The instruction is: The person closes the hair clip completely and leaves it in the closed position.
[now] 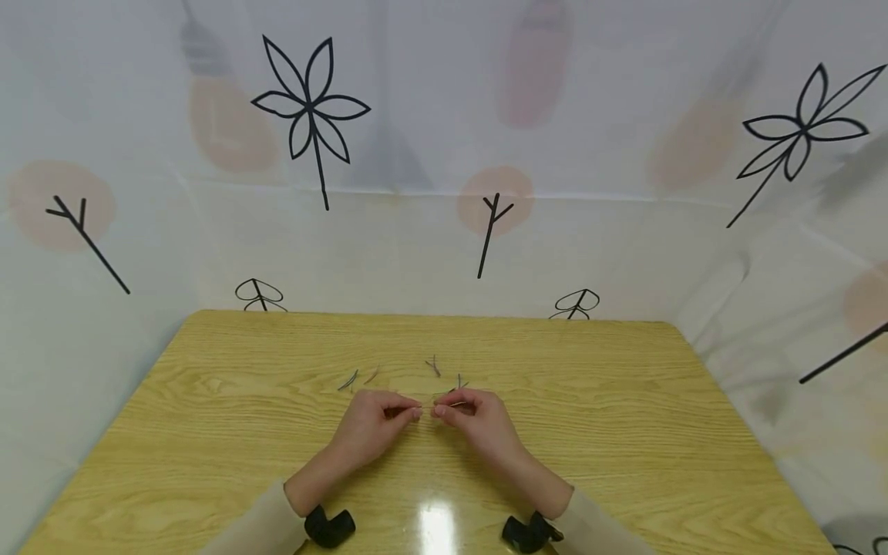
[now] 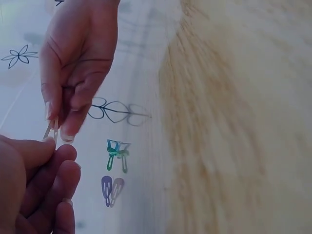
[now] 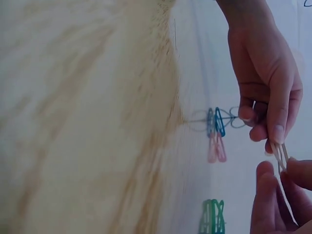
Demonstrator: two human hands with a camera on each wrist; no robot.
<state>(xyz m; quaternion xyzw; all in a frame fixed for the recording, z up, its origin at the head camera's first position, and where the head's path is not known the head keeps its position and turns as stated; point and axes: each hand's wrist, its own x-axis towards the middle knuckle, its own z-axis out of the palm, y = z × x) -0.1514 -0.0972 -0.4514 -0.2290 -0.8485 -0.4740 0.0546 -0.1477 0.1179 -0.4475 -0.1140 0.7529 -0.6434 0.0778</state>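
A pale snap hair clip (image 3: 280, 156) spans the small gap between the two hands. My left hand (image 1: 372, 425) pinches one end between thumb and fingers. The other end is pinched by my right hand (image 1: 483, 425). Seen from the left wrist, the clip (image 2: 55, 130) shows as two thin prongs between the fingertips. Beyond the hands lie green clips (image 2: 111, 160) and a purple clip (image 2: 106, 190). In the right wrist view there are blue clips (image 3: 220, 122), pink clips (image 3: 220, 147) and more green clips (image 3: 213, 215).
The wooden table (image 1: 208, 455) carries several small clips in groups just past the hands, such as dark ones (image 1: 348, 380) to the left and others (image 1: 433, 366) near the middle. A patterned white cloth (image 1: 416, 254) hangs behind and beside the table.
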